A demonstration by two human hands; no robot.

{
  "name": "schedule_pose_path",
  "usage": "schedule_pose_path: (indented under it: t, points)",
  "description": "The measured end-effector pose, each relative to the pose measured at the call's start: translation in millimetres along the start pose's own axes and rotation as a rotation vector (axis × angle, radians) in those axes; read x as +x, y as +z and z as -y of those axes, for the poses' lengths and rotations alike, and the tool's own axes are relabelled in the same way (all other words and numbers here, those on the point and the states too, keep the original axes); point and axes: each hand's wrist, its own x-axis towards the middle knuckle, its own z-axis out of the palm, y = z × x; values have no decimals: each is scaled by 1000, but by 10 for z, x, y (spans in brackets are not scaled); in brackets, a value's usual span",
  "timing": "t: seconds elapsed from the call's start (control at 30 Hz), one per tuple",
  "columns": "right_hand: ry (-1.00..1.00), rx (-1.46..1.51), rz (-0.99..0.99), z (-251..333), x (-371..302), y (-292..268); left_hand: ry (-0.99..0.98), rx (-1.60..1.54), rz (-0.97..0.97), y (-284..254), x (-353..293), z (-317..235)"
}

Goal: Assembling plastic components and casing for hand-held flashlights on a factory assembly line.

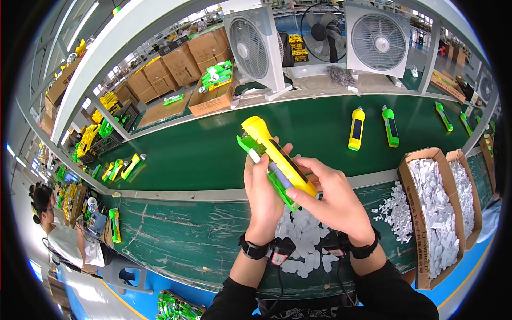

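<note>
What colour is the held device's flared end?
The flared end is yellow, seen best in the head view.

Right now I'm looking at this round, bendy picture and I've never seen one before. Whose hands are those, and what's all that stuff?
There's no robot here: those are one person's left hand and right hand. The camera is worn on the person's head, looking down, and its very wide lens bends straight edges. Both hands hold a yellow and green gadget, with a green part opened away from its yellow body. Below, on the scratched green table, is a pile of small white pieces. A cardboard box on the right holds more. Farther back, similar gadgets lie on a smooth green surface.
</note>
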Motion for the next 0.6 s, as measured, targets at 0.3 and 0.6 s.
schedule_pose_path:
  t: [0.3,0.6]
  points:
    - [-36,36,32,87,-28,41,47,153,-74,4,-3,-26]
    - [-123,-30,-39,15,-19,126,-99,-43,-49,-138,41,-27]
